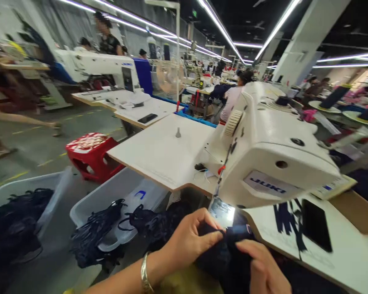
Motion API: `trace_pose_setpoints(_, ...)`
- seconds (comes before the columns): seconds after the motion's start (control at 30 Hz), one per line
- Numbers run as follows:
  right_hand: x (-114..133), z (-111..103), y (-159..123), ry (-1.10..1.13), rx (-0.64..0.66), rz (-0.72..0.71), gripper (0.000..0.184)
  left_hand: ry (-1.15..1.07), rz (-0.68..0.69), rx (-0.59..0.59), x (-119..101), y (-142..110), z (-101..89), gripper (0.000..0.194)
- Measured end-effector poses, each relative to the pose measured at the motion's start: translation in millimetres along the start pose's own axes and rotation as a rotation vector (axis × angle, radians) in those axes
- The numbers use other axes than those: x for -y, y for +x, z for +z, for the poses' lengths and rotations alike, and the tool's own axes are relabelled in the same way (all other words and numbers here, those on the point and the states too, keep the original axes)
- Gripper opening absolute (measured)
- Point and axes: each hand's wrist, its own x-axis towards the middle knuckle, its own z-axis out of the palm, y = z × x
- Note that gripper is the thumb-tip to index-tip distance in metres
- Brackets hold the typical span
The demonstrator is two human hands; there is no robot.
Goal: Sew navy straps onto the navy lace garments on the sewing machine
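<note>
My left hand (199, 234), a bangle at its wrist, pinches the edge of a dark navy fabric piece (216, 257) between thumb and fingers. Over the same cloth, on its right side, my right hand (259, 261) has its index finger stretched toward the edge and the other fingers curled. Whether it grips the cloth cannot be made out. Just beyond the fingertips is the lit needle area of a white sewing machine (263, 163). The fabric hangs down toward my lap, and its lower part runs out of view.
Navy strips (290, 222) and a black phone (317, 224) lie on the machine table (352, 257) at right. Plastic bins (88, 204) with dark bundles stand at lower left, near a red stool (93, 157). A second machine (92, 65) and several people are beyond.
</note>
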Motion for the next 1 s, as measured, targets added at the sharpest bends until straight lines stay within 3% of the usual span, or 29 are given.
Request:
trace_pose_setpoints(0.07, 4.0, 10.0, -3.9, 0.088, 0.144, 0.063, 0.028, 0.012, -0.041, 0.026, 2.8, 5.4, 0.8, 0.018)
trace_pose_setpoints(0.13, 8.0, 19.6, -2.1, 0.214, 0.168, 0.2, 0.032, 0.055, -0.075, 0.039, 6.1, 9.7, 3.2, 0.017)
trace_pose_setpoints(0.23, 13.6, 28.2, 5.2, 0.435, 0.125, 0.364, 0.03, 0.131, -0.085, 0.053, 9.5, 11.1, 8.2, 0.018)
trace_pose_setpoints(0.33, 16.5, 31.4, 10.3, 0.554, 0.035, 0.432, 0.017, 0.216, -0.046, 0.073, 11.3, 9.1, 11.1, 0.017)
trace_pose_setpoints(0.47, 13.7, 34.9, 10.4, 0.522, -0.072, 0.383, 0.011, 0.326, 0.072, 0.083, 13.6, 5.8, 12.0, 0.009)
trace_pose_setpoints(0.6, 7.0, 39.3, 3.6, 0.502, -0.134, 0.304, 0.009, 0.437, 0.301, -0.002, 17.0, 2.6, 12.8, 0.005)
trace_pose_setpoints(0.73, -0.1, 42.2, -5.3, 0.443, -0.157, 0.24, 0.007, 0.519, 0.472, 0.003, 22.9, 1.4, 13.3, 0.009)
trace_pose_setpoints(0.9, -1.9, 40.7, -7.0, 0.376, -0.135, 0.179, 0.009, 0.564, 0.538, -0.029, 28.4, 0.4, 12.8, 0.013)
trace_pose_setpoints(1.0, 3.7, 33.7, -0.4, 0.299, -0.059, 0.181, 0.012, 0.563, 0.456, 0.009, 25.4, -1.2, 12.0, 0.013)
